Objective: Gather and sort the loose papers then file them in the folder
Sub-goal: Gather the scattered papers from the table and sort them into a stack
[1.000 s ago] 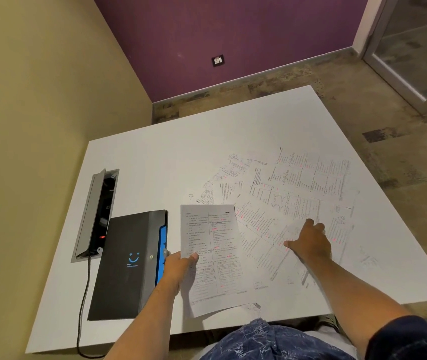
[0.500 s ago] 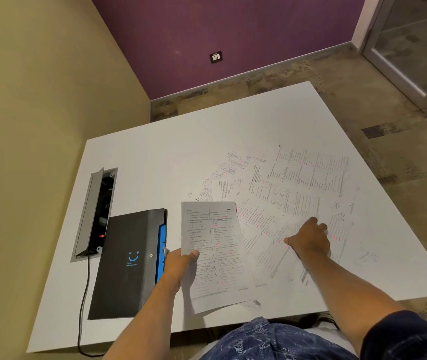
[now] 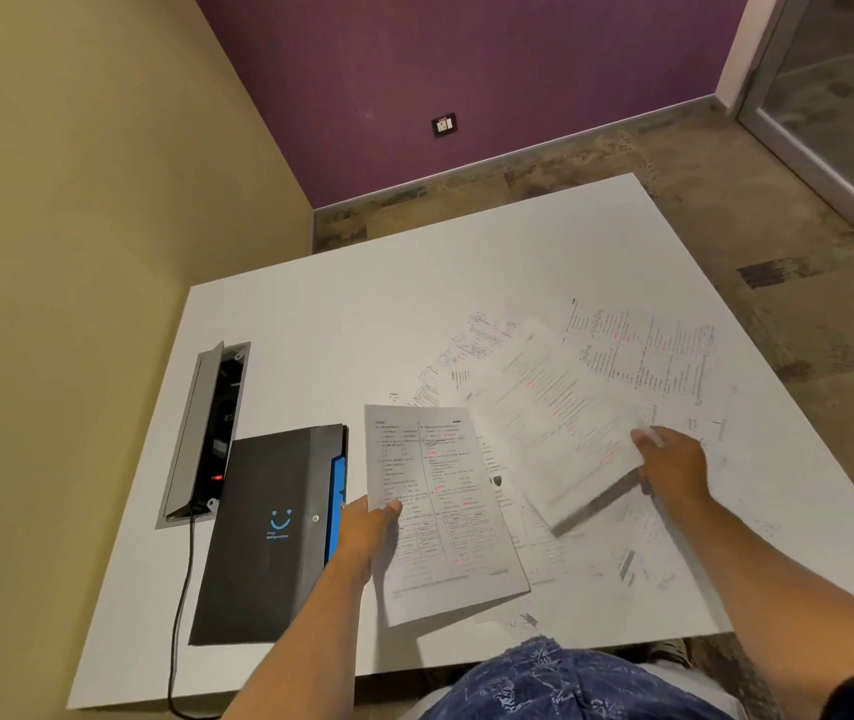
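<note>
Lifted off the spread since a second ago, a second sheet (image 3: 560, 433), motion-blurred, seems pinched in the right hand (image 3: 671, 467) while the left hand (image 3: 365, 532) grips the first sheet (image 3: 437, 511); most loose papers (image 3: 643, 350) remain on the worktop (image 3: 362, 330), the folder (image 3: 263, 532) closed beside them.

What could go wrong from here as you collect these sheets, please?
1. The right hand lifts a sheet from an overlapping pile; neighbours near the table edge might slide off.
2. The left hand pinches its sheet by one edge, so it may droop or crease.
</note>
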Demonstrator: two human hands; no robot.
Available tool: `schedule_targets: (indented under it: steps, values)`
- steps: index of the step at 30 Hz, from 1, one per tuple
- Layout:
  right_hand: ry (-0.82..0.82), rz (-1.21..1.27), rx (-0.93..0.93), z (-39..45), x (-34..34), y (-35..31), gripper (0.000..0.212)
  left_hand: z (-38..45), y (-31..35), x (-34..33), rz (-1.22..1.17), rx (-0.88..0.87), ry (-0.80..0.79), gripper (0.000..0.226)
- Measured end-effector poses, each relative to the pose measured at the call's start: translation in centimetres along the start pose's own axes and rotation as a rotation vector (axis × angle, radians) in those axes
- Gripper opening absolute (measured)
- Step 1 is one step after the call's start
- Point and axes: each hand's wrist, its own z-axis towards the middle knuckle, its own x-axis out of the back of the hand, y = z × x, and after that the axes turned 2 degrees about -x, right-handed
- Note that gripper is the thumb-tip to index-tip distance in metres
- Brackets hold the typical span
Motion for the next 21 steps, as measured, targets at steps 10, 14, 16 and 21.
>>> schedule_targets:
  steps: [10,14,16,21]
  values:
    - [-0.239,0.208,0.019,-2.4,-1.6,-1.3,0.017,0.3,2.5,-2.1,-0.204,-0.064,-0.117,0.029]
    - [-0.493,0.034,0.070,-4.9,-2.9,-1.4,0.005,0.3,4.0,-3.2,-0.228,-0.060,-0.130,0.034]
    - [-0.669,-0.050,0.112,-5.0,-2.9,-1.5,0.034,0.0,4.6,-3.3,-0.243,-0.030,-0.120,0.024]
    - [-0.738,0.004,0.100,-4.7,-2.7,-3.2,0.055,-0.6,5.1,-3.3,-0.234,-0.107,-0.257,0.024]
